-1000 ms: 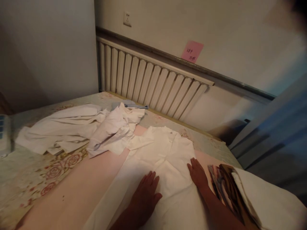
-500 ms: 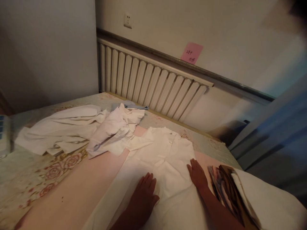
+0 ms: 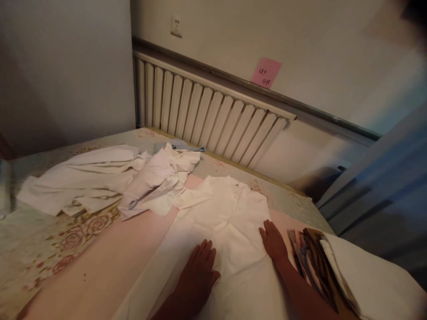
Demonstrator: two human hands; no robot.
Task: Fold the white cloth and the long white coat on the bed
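A white garment point(image 3: 230, 213), which looks like a long shirt or coat with its collar at the far end, lies spread out in front of me. Its near end runs out of the picture. My left hand point(image 3: 201, 269) rests flat on its middle, fingers stretched out and the thumb apart. Along its right edge lies my right hand point(image 3: 274, 240), also flat, fingertips pointing away from me. Soft creases show in the cloth between the hands. Under the garment is a pink cloth point(image 3: 110, 262).
Crumpled white clothes point(image 3: 83, 178) and a pale lilac garment point(image 3: 153, 178) lie to the left on a flowered cover point(image 3: 80, 238). Folded dark and brown clothes point(image 3: 316, 262) and a white folded cloth point(image 3: 376, 275) are at right. A radiator point(image 3: 207, 115) and blue curtain point(image 3: 376, 191) stand behind.
Both hands stay flat on the white garment in almost the same place. The whole view has shifted very slightly.
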